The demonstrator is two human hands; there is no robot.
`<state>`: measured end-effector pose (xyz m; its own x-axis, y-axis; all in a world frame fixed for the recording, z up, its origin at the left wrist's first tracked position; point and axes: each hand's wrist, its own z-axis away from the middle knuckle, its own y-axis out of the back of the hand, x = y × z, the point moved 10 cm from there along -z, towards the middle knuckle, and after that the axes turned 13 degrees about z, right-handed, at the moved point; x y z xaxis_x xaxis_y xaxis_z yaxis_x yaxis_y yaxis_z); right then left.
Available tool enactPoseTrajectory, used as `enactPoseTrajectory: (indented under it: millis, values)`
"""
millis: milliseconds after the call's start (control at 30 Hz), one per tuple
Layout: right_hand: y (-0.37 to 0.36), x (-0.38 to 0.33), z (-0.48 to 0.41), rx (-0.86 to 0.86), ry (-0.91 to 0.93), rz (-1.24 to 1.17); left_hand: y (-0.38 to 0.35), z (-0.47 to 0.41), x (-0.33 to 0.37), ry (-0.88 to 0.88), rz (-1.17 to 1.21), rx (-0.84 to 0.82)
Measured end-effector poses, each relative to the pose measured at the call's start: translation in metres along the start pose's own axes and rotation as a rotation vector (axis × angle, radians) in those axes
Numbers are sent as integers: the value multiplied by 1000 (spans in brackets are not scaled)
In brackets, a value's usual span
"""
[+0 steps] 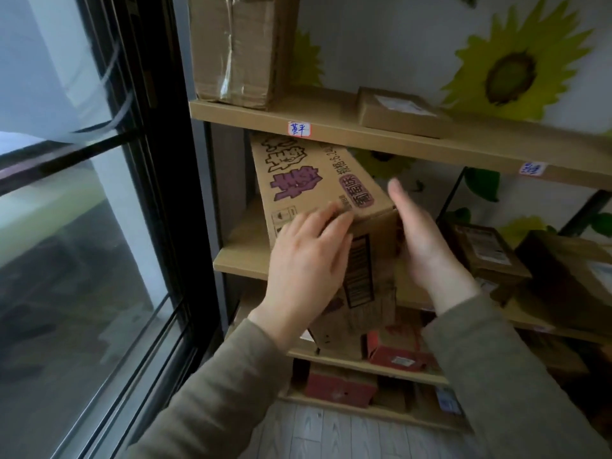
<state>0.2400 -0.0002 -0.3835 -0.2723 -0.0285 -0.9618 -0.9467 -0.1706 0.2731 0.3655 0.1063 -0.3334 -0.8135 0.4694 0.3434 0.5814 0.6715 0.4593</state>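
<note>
A tall cardboard box (pixel 318 190) printed with large purple characters sits on the middle shelf board (pixel 238 256) of an open shelving unit. It is tilted, with its top leaning back under the shelf above and its near end sticking out past the board's front edge.

The left hand (pixel 304 256) lies flat on the box's near upper corner, its fingers (pixel 334 217) close together and stretched over the edge onto the printed face. They are motion-blurred, so how firmly they press cannot be told. The right hand (pixel 420 240) stands upright against the box's right side with the palm facing the cardboard and the fingers straight and held together. Both arms wear grey-green sleeves.

On the upper shelf (pixel 331 117) a taped brown carton (pixel 238 48) stands at the left and a flat parcel (pixel 397 111) lies further right. A small handwritten label (pixel 299 129) is stuck on this shelf's front edge. To the right of the box are more brown parcels (pixel 490 250) — below it, red boxes (pixel 397 349) on the lower shelves. Behind the shelves is a wall with yellow sunflower decals (pixel 510 71) — to the left, a dark-framed window (pixel 172 160).
</note>
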Motion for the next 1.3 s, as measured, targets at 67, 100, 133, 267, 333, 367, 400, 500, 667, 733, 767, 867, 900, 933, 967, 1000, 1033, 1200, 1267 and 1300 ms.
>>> enactPoseTrajectory:
  millis: [67,100,133,267,333,367,400,500,667,733,767,867,900,933,967,1000,1033,1200,1267,1300]
  values:
    - [-10,-17,0,-93,42,34,16,3,-26,185,55,86]
    - [-14,-20,1,-117,42,26,21,7,-44,343,154,96]
    - [-17,-20,2,-116,34,26,19,12,-58,517,295,60]
    - [-20,-16,7,-71,-1,21,10,23,-73,722,528,2]
    - [-24,-13,11,-84,-28,-31,26,18,-70,695,522,64]
    - [-26,-10,14,-95,-46,-67,34,15,-68,674,491,78]
    - [-28,-4,18,-100,-74,-106,41,12,-64,640,452,85]
    - [-35,22,27,-118,-170,-233,54,4,-50,533,272,46]
    - [-33,51,38,-90,-265,-513,38,3,-17,372,124,-88]
    - [-23,52,39,-69,-272,-512,25,6,-12,370,153,-132]
    - [-20,55,39,-80,-286,-501,20,8,-12,367,170,-148]
    - [-10,61,40,-83,-301,-478,3,12,-2,297,193,-220]
    - [-6,63,39,-53,-291,-480,-4,13,2,281,206,-263]
    - [-4,65,39,-32,-282,-499,-9,15,5,266,222,-290]
    - [-3,70,38,-23,-300,-510,-14,15,8,258,237,-304]
    - [3,78,39,-3,-311,-445,-18,16,10,255,246,-319]
    - [9,82,42,22,-302,-359,-22,17,12,250,252,-336]
    - [32,106,44,176,-348,-376,-47,29,27,168,215,-392]
    - [25,108,55,129,-366,-368,-55,32,32,143,198,-403]
    - [21,108,59,134,-374,-380,-60,33,34,142,200,-417]
